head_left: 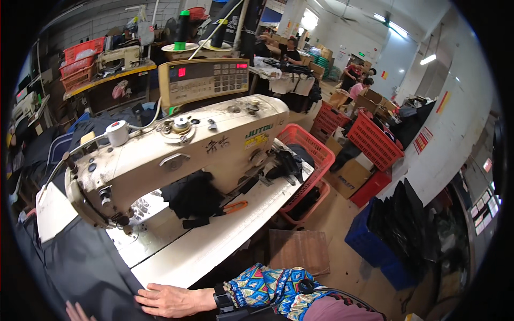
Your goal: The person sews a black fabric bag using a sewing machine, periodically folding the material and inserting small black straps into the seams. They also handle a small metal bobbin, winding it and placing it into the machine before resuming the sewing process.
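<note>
A dark fabric panel (88,267) spreads over the left front of the white sewing table (193,262). My right hand (170,301) lies flat at the fabric's right edge, fingers stretched out. At the bottom left, my left hand (78,312) shows only its slightly blurred fingers, spread over the same fabric; the rest is cut off by the frame. Beyond them stands a cream industrial sewing machine (214,136), its needle end close to the fabric. Under its arm sit a bunched black cloth (194,198) and an orange-handled tool (235,207), perhaps thread snips.
A control panel (206,81) rises behind the machine. Pink baskets (319,155) stand against the table's far right end. On the floor to the right are a blue crate (364,235) with black pieces and a cardboard box (350,176). Several people work in the background.
</note>
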Motion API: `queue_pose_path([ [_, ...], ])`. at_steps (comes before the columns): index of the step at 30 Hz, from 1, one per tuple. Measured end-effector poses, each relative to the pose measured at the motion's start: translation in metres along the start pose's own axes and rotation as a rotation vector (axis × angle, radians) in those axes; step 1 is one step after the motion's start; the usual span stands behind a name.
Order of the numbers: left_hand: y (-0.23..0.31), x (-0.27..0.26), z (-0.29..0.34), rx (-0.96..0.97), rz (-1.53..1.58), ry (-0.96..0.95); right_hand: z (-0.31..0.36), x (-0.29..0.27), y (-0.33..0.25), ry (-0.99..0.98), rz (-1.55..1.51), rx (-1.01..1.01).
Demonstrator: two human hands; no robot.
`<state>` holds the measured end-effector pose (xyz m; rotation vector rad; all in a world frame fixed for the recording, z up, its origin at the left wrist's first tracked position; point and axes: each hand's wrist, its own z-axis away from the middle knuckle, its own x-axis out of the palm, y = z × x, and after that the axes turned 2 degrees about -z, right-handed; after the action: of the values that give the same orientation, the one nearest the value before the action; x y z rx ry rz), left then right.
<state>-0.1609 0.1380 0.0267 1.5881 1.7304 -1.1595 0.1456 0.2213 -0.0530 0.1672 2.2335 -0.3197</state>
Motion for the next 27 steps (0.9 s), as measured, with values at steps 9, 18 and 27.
queue_pose_path([
  [9,0.033,-0.004,-0.024,-0.078,0.543,-0.280,-0.008,-0.033,-0.004,-0.431,0.080,-0.074],
  [18,0.025,-0.011,-0.080,0.099,0.453,-0.661,-0.017,-0.048,-0.021,-0.433,-0.028,0.013],
  [27,0.080,0.104,-0.151,0.041,0.628,-0.169,-0.031,-0.051,0.012,-0.451,-0.078,-0.016],
])
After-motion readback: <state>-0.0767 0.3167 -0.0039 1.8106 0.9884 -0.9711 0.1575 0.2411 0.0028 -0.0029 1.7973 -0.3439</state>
